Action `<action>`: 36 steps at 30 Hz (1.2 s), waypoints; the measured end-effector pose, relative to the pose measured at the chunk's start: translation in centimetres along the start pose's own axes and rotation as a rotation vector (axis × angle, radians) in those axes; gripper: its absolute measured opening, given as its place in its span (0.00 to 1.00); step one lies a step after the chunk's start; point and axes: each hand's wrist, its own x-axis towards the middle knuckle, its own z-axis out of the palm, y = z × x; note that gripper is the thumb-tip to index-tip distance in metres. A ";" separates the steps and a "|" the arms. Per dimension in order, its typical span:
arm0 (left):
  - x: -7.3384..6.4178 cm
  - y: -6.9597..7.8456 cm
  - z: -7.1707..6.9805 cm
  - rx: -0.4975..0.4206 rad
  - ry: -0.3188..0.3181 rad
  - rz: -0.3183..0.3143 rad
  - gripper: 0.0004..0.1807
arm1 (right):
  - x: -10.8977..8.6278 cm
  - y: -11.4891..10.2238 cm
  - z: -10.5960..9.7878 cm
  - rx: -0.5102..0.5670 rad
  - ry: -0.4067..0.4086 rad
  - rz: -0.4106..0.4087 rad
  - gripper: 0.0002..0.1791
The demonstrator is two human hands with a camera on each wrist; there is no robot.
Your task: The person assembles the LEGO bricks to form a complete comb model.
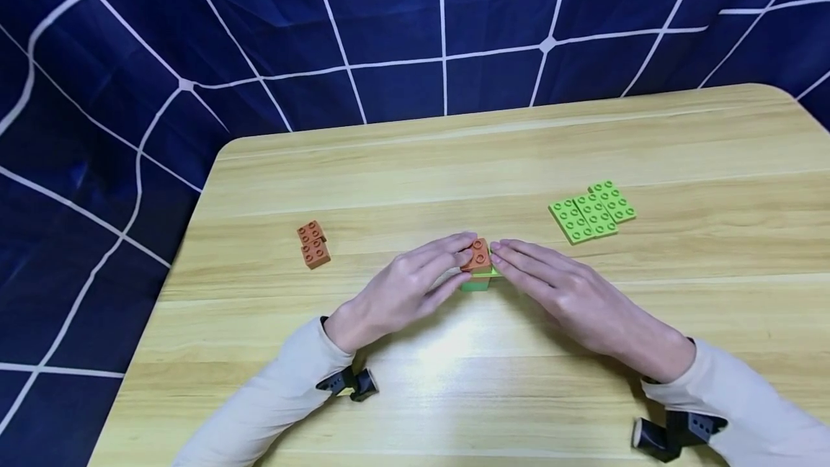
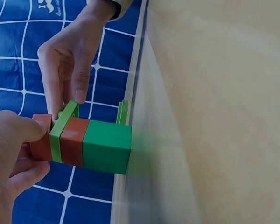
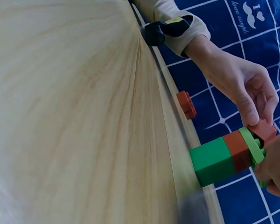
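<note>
"The left grip pinches the rust-red top brick, and the right grip has its fingers against the lime plate under it. That's the head view."

"Where does the stack stand?"

"On the counter, between the two grips, with the dark green block at its foot. Loose rust-red bricks lie off to the left, loose lime plates beyond the right grip."

"And the left wrist view?"

"Thumb and fingers straddle the top brick. Further down come the lime plate, the lower red brick and the dark green block. The right grip nips the plate's overhanging end between thumb and fingers."

"How would it handle?"

"Light and stiff, I'd judge: hard plastic, a bit slick but not fragile. Hold the top brick by its opposite side walls. A hard push on that overhang could pry the plate off or tip the stack."

"What does the right wrist view add?"

"Lime studs showing beside the top brick, so it covers only part of the plate. I can't tell whether it's fully seated. I'd steady the stack low, by the dark green block's broad sides."
</note>
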 end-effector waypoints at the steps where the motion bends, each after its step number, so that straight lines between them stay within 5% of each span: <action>1: -0.1 0.0 0.0 0.014 -0.009 0.008 0.14 | 0.0 0.0 0.0 0.002 0.001 0.003 0.22; 14: 0.4 0.7 -0.4 0.280 -0.089 0.097 0.13 | 0.4 0.2 -0.2 0.022 0.039 0.006 0.26; 18: 0.5 0.7 -0.5 0.252 -0.100 0.081 0.12 | 0.5 0.1 -0.3 0.033 0.027 0.022 0.25; 27: 0.1 0.6 -0.4 0.030 -0.069 -0.014 0.16 | 1.2 -0.2 -0.1 0.018 0.047 -0.076 0.24; 36: -0.4 0.5 -0.7 0.111 -0.035 0.068 0.20 | 1.0 -0.2 -0.3 0.019 0.000 -0.057 0.24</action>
